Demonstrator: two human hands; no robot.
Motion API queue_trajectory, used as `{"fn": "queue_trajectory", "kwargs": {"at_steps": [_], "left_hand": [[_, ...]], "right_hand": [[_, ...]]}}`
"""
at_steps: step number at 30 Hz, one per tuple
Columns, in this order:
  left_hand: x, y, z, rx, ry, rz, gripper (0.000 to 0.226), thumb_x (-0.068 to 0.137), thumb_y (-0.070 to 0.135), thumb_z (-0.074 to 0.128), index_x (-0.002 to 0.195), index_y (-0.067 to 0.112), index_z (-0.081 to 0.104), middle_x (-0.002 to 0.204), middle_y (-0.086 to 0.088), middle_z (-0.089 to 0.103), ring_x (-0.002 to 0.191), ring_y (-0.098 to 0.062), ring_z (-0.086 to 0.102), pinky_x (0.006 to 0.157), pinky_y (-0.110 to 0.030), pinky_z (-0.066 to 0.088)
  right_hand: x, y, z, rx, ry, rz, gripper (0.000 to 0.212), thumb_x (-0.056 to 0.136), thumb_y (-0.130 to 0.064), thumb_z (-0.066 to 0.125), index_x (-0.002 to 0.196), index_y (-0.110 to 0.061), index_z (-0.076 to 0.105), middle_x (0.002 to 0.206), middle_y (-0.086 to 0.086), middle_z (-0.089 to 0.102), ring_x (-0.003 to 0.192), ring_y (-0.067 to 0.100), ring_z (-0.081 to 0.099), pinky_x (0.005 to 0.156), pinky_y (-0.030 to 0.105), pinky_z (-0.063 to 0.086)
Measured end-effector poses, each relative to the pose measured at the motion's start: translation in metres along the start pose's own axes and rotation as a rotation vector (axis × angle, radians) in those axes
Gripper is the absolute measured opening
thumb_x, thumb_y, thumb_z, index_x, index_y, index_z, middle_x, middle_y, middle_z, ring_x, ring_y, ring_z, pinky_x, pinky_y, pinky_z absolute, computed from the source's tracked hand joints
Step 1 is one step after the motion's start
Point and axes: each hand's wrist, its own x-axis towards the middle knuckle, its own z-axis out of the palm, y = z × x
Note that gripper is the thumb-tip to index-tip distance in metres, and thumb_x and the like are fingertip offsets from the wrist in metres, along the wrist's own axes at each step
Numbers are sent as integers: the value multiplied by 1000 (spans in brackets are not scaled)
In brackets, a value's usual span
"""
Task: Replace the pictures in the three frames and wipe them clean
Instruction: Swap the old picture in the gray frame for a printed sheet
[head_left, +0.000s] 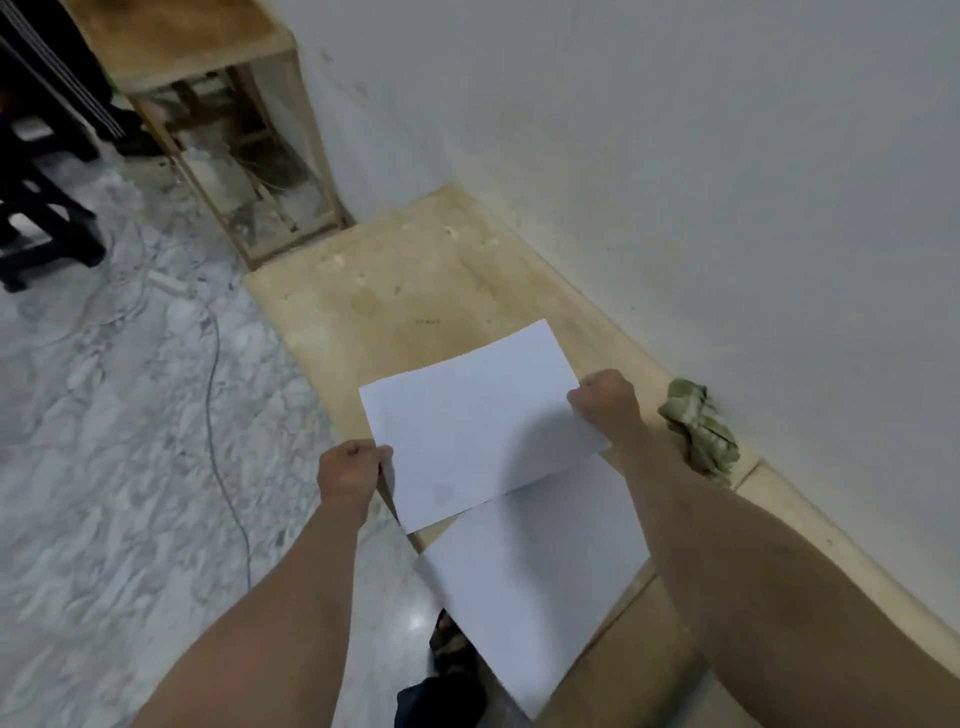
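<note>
Two white sheets in play: left hand (350, 470) and right hand (605, 400) pinch the upper sheet (467, 421) over the table (395, 291), fingers curled; lower sheet (530, 571) beneath (frames not visible). Step: picture handling. Next: locate a frame; cloth (698, 428) waits nearby.

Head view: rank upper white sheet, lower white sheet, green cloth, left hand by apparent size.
1-2. Upper white sheet and lower white sheet: look alike; the lower one is partly covered and nearer, so unranked.
3-4. Green cloth and left hand: look alike, unranked.
</note>
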Motion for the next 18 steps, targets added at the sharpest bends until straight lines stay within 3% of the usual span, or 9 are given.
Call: {"fn": "queue_trajectory", "kwargs": {"at_steps": [2,7,10,12,14,18], "left_hand": [[19,2,-3,2,36,-18,14,77,7,78,66,10,70,84,-15,74,81,-33,68,76,-41,56],[40,5,-2,91,85,10,17,82,10,77,69,8,67,74,-11,67,71,-27,61,69,-37,49],[35,3,0,216,113,58,15,84,20,75,87,7,68,82,-6,67,78,-25,61,73,-33,48],[24,3,1,252,157,87,20,87,25,73,99,12,62,91,-2,63,85,-22,58,76,-30,42],[12,-4,0,238,179,72,24,89,26,72,104,16,57,95,-3,61,88,-23,57,77,-30,40],[-13,-45,-4,169,124,-55,32,82,35,76,97,9,65,97,-14,71,83,-31,65,78,-44,55]], "right_hand": [[25,-19,19,-86,-33,-34,2,71,-11,52,73,-10,52,67,-1,45,72,25,51,53,24,32],[54,-51,43,-181,-97,-52,16,76,-12,52,85,-4,63,76,5,56,76,28,57,55,23,35],[53,-55,51,-230,-82,-122,29,80,-15,54,107,-9,63,105,10,61,105,32,58,81,31,46],[47,-47,52,-267,-69,-135,41,82,-21,55,122,-14,56,121,10,57,116,33,53,93,37,43],[39,-33,49,-306,-86,-135,37,80,-21,54,116,-15,57,118,10,58,112,33,55,89,36,44],[14,11,27,-376,-139,-131,24,83,-22,52,104,-13,58,113,8,60,107,31,56,84,35,45]]}}
